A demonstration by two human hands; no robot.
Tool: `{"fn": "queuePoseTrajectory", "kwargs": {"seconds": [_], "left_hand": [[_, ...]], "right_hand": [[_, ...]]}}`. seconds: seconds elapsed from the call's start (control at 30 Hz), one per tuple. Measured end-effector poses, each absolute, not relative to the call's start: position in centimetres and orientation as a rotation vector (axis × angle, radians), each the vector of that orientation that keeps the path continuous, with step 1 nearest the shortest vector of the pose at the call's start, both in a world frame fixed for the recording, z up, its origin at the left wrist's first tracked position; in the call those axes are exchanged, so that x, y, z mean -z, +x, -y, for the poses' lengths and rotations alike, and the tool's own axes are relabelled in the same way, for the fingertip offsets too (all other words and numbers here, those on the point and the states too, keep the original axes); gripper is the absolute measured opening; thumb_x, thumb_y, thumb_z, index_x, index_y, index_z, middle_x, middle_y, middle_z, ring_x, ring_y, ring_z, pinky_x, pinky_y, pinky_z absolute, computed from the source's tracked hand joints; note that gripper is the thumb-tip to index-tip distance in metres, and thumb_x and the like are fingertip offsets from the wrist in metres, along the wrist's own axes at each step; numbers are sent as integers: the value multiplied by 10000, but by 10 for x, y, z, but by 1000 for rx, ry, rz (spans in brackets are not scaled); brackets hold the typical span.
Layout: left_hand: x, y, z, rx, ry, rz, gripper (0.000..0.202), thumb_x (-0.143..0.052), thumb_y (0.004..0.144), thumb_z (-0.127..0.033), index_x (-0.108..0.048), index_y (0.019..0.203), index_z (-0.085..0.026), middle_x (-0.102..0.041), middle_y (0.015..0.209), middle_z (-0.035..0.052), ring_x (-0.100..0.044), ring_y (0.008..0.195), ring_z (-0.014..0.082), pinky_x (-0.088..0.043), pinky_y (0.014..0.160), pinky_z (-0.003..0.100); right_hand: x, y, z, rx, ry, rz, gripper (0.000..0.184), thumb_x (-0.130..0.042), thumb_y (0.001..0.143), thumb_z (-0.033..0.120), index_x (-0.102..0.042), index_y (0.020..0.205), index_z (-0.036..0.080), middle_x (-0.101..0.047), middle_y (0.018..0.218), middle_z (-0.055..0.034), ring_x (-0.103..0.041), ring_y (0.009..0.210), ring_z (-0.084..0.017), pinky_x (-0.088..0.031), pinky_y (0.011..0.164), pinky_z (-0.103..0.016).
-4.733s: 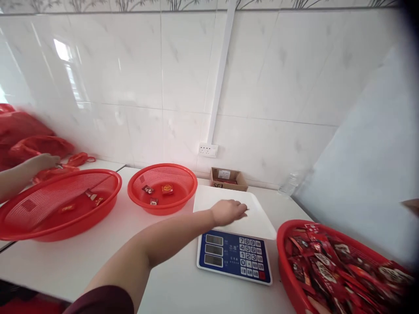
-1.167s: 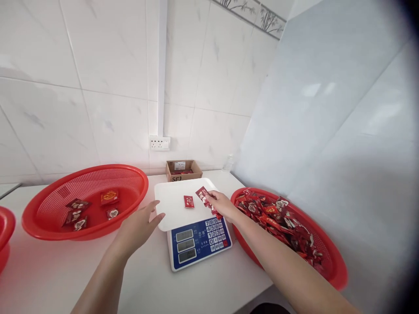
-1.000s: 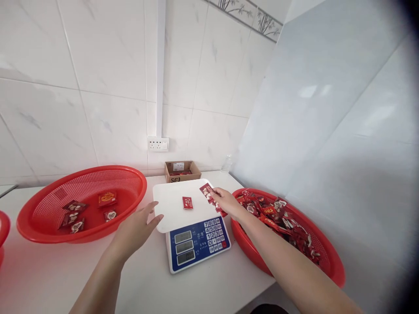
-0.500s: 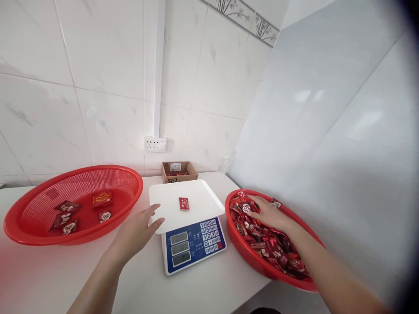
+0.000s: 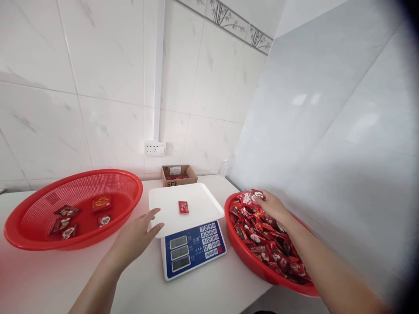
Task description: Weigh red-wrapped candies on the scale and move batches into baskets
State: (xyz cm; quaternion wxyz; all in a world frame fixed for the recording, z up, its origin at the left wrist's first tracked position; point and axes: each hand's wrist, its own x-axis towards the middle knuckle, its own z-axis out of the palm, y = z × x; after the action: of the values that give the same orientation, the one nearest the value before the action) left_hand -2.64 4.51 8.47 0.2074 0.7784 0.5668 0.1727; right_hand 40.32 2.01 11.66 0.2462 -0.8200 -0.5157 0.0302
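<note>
A digital scale [image 5: 191,248] with a blue keypad and a white weighing tray [image 5: 203,209] stands at the middle of the white table. One small red packet [image 5: 183,207] lies on the tray. My left hand [image 5: 135,237] rests open on the table, fingertips at the tray's left edge. My right hand [image 5: 271,205] is in the red basket [image 5: 248,261] on the right, which is full of red packets. Its fingers are closed on several red packets [image 5: 250,197] lifted at the pile's far edge.
A large red mesh basket [image 5: 124,183] at the left holds several packets. A small cardboard box [image 5: 178,174] and a clear bottle [image 5: 222,168] stand by the tiled wall, under a socket [image 5: 155,148]. A white panel closes the right side.
My right hand went from the scale tray into the right basket and now lifts several packets there. One packet stays on the tray. The left hand has hardly moved.
</note>
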Motion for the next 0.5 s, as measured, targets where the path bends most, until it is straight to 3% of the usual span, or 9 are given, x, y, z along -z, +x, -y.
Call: {"fn": "queuePoseTrajectory", "kwargs": {"seconds": [0.17,0.33,0.5], "left_hand": [[-85,-24,-44,-497,2173,-1558,507,-361,859,-514,-418,1310,-289,-613,1172,75,-577,1053,263,-446,824,377],[-90,-23,-39,-534,2182,-1515,479,-376,866,-489,-434,1296,-285,-611,1176,70,-585,1036,250,-444,805,347],[-93,-28,-37,-583,2165,-1529,472,-395,868,-473,-434,1297,-280,-613,1173,72,-575,1054,245,-434,811,337]], "right_hand": [[-117,388,-19,-260,-2071,1285,403,-352,850,421,-580,1096,197,-680,1028,-48,-636,919,-181,-487,768,-276],[-109,349,-38,-564,-1817,1212,312,-467,797,441,-604,956,210,-707,897,-41,-657,818,-201,-505,724,-308],[-92,305,-69,-677,-1725,1346,287,-429,813,413,-585,928,201,-699,832,-42,-651,742,-181,-500,669,-289]]}}
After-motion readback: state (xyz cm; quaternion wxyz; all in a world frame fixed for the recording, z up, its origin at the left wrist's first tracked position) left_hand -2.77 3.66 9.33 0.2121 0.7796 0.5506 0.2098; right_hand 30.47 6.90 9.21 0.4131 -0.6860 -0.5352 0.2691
